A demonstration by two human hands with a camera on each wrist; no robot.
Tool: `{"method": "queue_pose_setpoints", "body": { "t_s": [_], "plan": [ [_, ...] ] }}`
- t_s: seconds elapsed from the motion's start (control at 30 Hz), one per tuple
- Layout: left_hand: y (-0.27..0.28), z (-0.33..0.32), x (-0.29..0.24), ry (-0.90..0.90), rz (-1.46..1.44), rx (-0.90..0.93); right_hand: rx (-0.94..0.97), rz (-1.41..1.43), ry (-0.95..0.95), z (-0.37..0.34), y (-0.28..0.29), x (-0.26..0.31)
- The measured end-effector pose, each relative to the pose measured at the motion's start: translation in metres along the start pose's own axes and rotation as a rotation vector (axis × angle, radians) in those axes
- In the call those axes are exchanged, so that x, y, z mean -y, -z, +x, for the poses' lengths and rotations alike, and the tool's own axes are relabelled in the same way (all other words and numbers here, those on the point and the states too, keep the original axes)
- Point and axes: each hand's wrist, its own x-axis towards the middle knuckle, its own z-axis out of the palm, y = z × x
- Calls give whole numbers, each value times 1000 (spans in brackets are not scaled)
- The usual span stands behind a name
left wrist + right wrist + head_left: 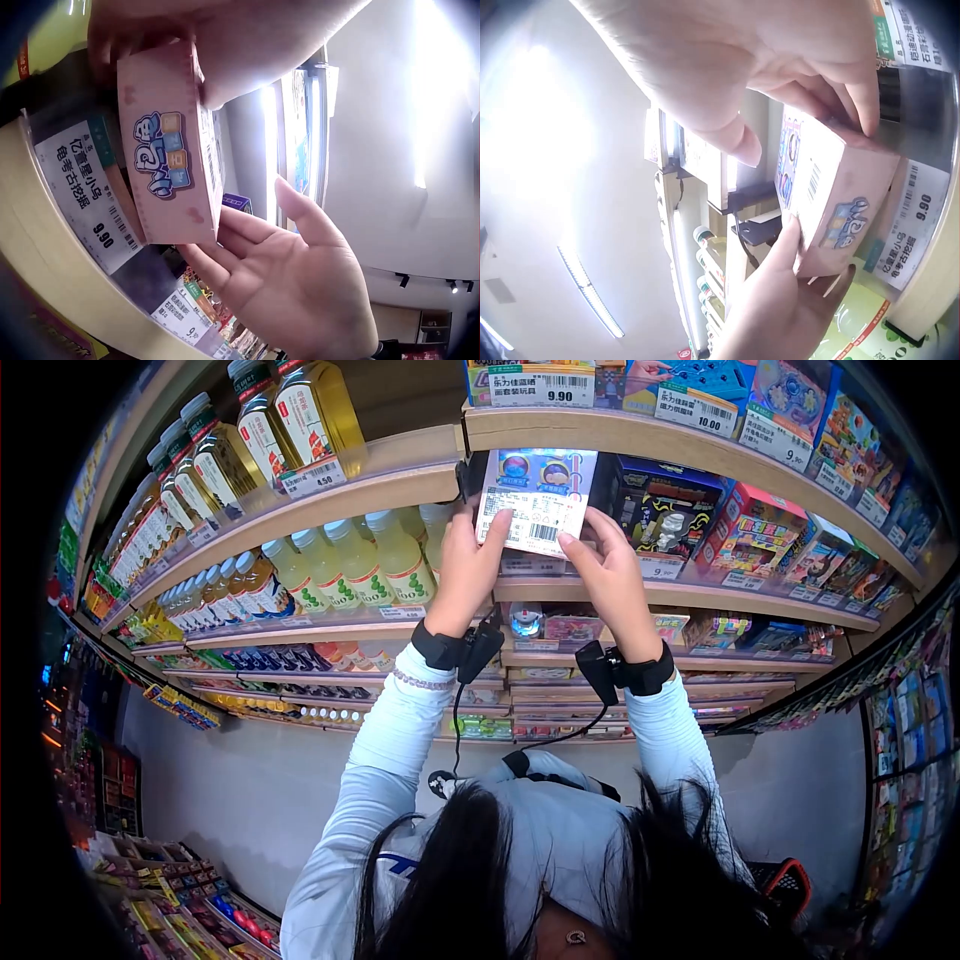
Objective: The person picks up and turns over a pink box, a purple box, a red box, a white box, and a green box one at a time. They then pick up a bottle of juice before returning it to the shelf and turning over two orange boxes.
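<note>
While the left hand (465, 572) pinches a pink and white box (537, 505) by its left side, thumb on the printed face, the right hand (608, 572) lies unclenched at the opposite side, fingers touching the box and thumb standing off. The box is tilted at the front of a wooden shelf (690, 597), near a price label (88, 195) reading 9.90; whether it rests on the shelf, I cannot tell. A barcode shows on its face, near the right thumb. Black bands (437, 645) circle both wrists, above pale sleeves (385, 750). To the right stand boxed toys (752, 538); to the left, yellow-green bottles (350, 568), with amber bottles (215, 460) one shelf higher. Below and behind spreads a grey floor (270, 780), with a red basket (790, 887) beside the person.
</note>
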Motion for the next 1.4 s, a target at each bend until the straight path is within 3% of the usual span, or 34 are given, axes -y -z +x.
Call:
{"method": "queue_pose_setpoints", "body": {
  "t_s": [0.1, 0.23, 0.3, 0.4, 0.47, 0.57, 0.7, 0.87, 1.0, 1.1, 1.23, 1.4],
  "plan": [
    [6, 14, -12, 9, 78, 97, -13, 8, 24, 14, -1, 0],
    [-1, 17, -10, 6, 159, 121, -38, -342, -20, 31, -1, -15],
    [-6, 16, -5, -93, 244, 87, -47, -451, -94, 34, -5, -9],
    [-10, 11, 8, -143, 316, 95, -86, -305, 68, 35, -8, -37],
    [-15, 8, 24, -136, 309, 98, -36, -379, 0, 34, -6, -32],
    [-13, 6, 20, 48, 225, 184, -31, -465, -8, 31, -7, -28],
    [-9, 4, 3, 163, 98, 204, -50, -410, -80, 30, -6, -18],
    [-12, -6, 6, 96, 21, 156, -34, -274, -46, 23, -6, -10],
    [-14, -17, 8, 9, 65, 143, -12, -488, 55, 13, -5, -13],
    [-11, -21, 7, -30, 110, 189, 17, -428, 39, 11, -7, -2],
    [-17, -27, 13, 19, 20, 184, -68, -478, 91, 5, -10, -9],
    [-18, -32, 0, -8, 42, 163, -7, -458, 98, 2, -1, -14]
  ]
}}
